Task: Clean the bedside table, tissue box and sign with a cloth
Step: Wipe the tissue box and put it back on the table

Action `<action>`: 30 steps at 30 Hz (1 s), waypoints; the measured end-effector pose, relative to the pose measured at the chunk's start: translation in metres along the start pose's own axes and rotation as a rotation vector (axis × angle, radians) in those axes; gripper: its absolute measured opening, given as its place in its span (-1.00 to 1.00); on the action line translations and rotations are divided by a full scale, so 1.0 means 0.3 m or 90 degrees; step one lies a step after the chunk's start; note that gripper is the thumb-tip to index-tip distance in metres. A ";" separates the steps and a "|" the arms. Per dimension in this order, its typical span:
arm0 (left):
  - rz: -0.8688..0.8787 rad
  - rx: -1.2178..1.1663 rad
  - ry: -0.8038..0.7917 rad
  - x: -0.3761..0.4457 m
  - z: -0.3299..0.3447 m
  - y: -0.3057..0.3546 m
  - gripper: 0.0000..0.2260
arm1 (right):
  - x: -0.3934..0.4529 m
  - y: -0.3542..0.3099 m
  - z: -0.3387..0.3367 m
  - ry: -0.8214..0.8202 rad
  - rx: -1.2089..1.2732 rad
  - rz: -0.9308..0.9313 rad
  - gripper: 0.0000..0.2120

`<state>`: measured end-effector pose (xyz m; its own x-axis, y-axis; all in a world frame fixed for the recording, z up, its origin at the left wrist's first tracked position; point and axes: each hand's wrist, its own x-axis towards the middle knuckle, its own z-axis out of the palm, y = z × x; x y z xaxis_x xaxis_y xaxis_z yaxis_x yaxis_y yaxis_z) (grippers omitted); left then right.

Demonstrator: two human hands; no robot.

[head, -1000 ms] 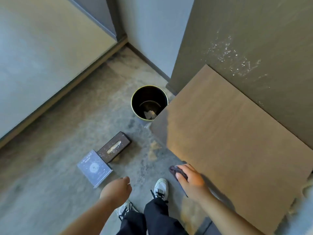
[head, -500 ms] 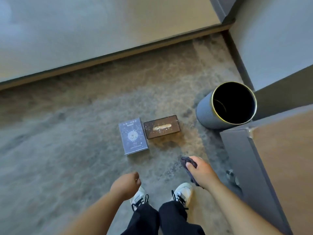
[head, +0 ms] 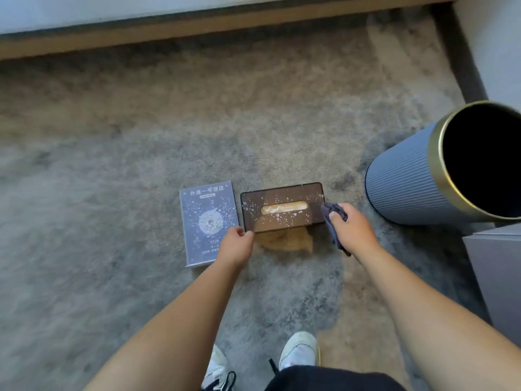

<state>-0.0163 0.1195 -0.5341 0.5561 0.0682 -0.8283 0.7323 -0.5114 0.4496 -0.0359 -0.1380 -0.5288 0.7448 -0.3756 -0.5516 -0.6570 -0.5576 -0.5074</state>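
Observation:
A dark brown tissue box (head: 282, 207), speckled with white crumbs, lies on the grey carpet in the middle of the head view. Next to its left side lies a blue-grey sign (head: 207, 218) with white print, flat on the floor. My left hand (head: 235, 245) grips the box's near left corner and partly covers the sign's lower right. My right hand (head: 351, 228) holds a dark purple cloth (head: 334, 214) against the box's right end. Only a grey corner of the bedside table (head: 496, 266) shows at the right edge.
A ribbed blue-grey bin (head: 417, 182) with a gold rim stands right of the box. A wooden base strip (head: 197, 26) runs along the far side of the carpet. My two white shoes (head: 298, 349) are at the bottom.
The view turned from the table top down to the floor. Both hands reached forward to the tissue box; the left took its corner, the right brought the cloth to its right end.

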 end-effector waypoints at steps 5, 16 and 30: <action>0.007 -0.100 0.067 0.143 0.080 0.015 -0.58 | 0.165 0.067 0.059 0.039 0.016 -0.014 -0.78; 0.053 -0.201 0.066 0.219 0.139 0.013 -0.62 | 0.251 0.084 0.156 0.049 -0.111 -0.050 -0.70; 0.092 -0.221 -0.108 0.191 0.026 -0.007 -0.35 | 0.278 0.118 0.127 0.032 -0.049 -0.039 -0.75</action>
<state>0.0109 0.1179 -0.5851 0.6108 -0.1405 -0.7792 0.7571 -0.1843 0.6268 -0.0015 -0.1609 -0.6179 0.7891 -0.3756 -0.4861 -0.6011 -0.6352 -0.4850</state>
